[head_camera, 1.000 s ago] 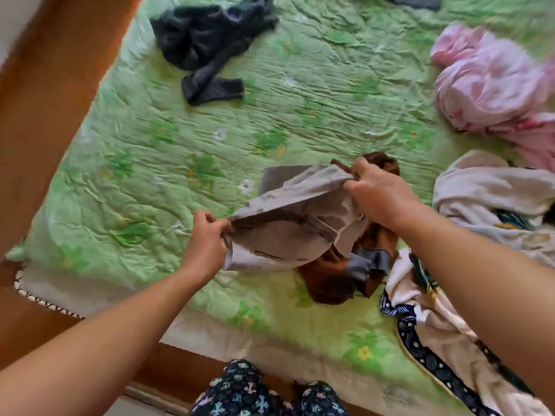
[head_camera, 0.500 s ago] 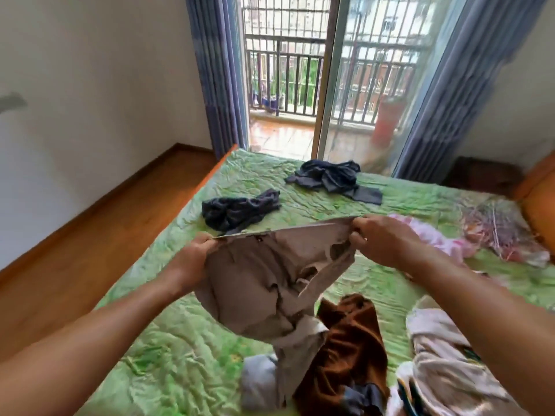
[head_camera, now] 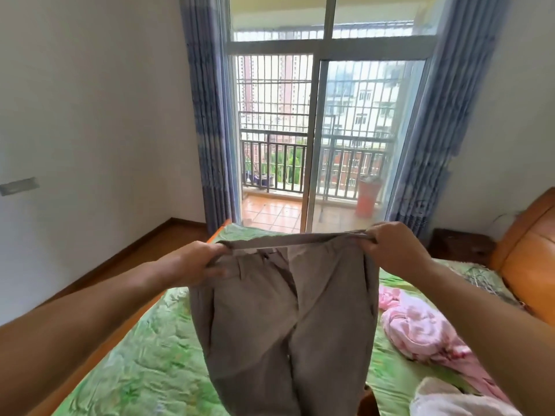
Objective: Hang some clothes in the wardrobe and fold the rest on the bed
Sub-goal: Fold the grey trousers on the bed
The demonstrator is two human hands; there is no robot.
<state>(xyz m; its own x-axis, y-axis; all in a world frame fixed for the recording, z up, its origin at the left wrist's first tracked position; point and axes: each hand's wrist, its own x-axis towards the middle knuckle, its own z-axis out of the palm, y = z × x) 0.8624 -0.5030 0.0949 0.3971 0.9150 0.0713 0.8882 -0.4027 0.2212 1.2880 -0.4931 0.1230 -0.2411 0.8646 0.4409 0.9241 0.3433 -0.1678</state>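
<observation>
While both hands stretch its waistband, grey-brown trousers (head_camera: 288, 319) hang.

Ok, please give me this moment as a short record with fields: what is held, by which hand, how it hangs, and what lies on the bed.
held: grey-brown fabric trousers, waistband stretched wide, legs hanging down, leg ends out of view
left: left hand grips one waistband end
right: right hand grips the other end
below: bed with green flowered quilt
on bed: crumpled pink garment right of the trousers; whitish cloth at the lower right
behind: glass balcony door between blue curtains
</observation>
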